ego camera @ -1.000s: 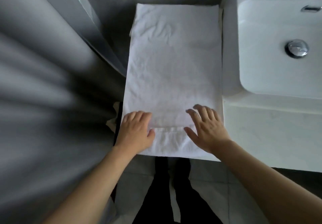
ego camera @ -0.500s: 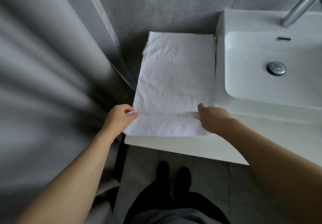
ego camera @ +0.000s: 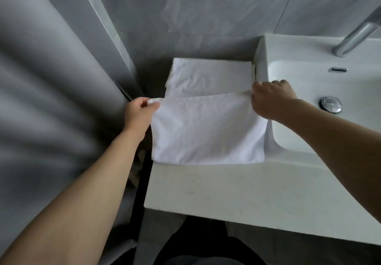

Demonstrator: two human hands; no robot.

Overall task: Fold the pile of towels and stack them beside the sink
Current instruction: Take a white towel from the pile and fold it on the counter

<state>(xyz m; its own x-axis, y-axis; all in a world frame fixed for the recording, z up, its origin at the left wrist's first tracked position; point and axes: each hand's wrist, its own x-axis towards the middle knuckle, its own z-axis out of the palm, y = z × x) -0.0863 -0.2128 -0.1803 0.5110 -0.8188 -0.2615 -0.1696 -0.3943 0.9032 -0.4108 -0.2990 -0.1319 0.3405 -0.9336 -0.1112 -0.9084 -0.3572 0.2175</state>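
Nearest the camera I see dark trousers (ego camera: 206,248) at the bottom edge, then the white countertop (ego camera: 237,190), its front strip bare.

Two forearms reach in from below. Left hand (ego camera: 140,113): fingers curled, thumb and forefinger pinching the near-left corner of the white towel (ego camera: 208,132). Right hand (ego camera: 272,99): fingers bunched and curled, gripping the towel's right corner; I see mainly the back of this hand, so the exact finger placement on the cloth is not clear to me.

Count: one towel in handling. The edge held by the two hands lies part-way across the towel, so the near portion is doubled and shows a fold line along its front. The far portion lies flat on the counter and reaches to the wall. A thin white edge shows at the towel's far-right side next to the sink; I cannot tell whether it is a second towel or another layer of the same one.

Location: towel sits on the counter just left of the sink (ego camera: 321,132), its right edge touching or nearly touching the basin wall.

Surroundings: one drain plug (ego camera: 330,104) in the basin, one overflow slot (ego camera: 338,70), one chrome tap (ego camera: 358,35) at upper right. A grey curtain (ego camera: 47,103) fills the left side, close by the left hand. Grey tiled wall (ego camera: 206,10) behind. The right wrist covers part of the basin's left rim.
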